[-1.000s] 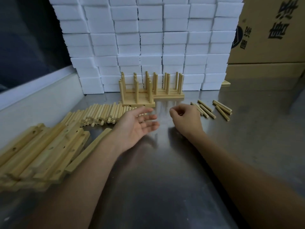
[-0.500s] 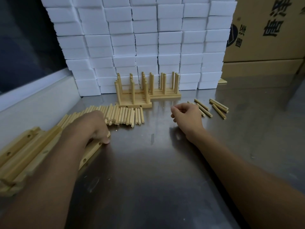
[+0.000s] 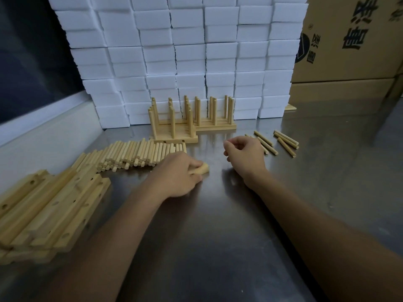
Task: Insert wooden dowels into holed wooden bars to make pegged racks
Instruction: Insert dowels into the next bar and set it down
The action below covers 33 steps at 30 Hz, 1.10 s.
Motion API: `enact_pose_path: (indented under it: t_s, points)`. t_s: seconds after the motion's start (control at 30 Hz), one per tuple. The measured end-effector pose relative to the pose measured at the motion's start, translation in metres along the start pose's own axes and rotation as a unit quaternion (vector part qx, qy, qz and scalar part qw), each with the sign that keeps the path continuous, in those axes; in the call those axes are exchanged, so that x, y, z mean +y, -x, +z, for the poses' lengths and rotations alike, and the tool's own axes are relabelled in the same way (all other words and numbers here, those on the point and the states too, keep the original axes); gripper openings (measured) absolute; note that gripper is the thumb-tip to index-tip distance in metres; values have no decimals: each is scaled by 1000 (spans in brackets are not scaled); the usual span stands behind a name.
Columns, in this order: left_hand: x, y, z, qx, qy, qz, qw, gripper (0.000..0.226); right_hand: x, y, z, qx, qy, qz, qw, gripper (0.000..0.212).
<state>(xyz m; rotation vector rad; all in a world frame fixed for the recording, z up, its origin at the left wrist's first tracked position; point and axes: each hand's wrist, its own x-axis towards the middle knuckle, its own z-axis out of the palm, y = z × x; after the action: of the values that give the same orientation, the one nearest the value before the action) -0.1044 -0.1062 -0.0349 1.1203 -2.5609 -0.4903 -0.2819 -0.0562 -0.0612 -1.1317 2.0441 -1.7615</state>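
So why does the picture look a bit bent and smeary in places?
Head view: the wide lens bows the stack of white blocks outward; the left hand, closed on a wooden bar, is motion-blurred, as is the near bar pile; the steel table shows soft glare, dim reflections; the right hand looks sharper.

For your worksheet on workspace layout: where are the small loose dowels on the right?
In the head view, the loose dowels lie flat on the metal table, just beyond the right hand, right of the finished racks.

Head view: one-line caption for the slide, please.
Left hand grips a wooden bar on the steel table; right hand curled beside loose dowels.
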Motion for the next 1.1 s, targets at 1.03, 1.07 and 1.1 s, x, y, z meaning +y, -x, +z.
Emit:
enact_pose_path:
  t_s: [1.03, 1.07, 1.1]
  points:
    - [16, 2, 24, 169, 374, 11, 912, 34, -1, 0, -5, 22, 308, -121, 944, 18]
    - [16, 1, 25, 156, 412, -13, 897, 36, 0, -2, -9, 23, 342, -127, 931, 22]
    - [16, 1, 26, 139, 457, -37, 878, 36, 1, -4, -13, 22, 373, -122, 919, 27]
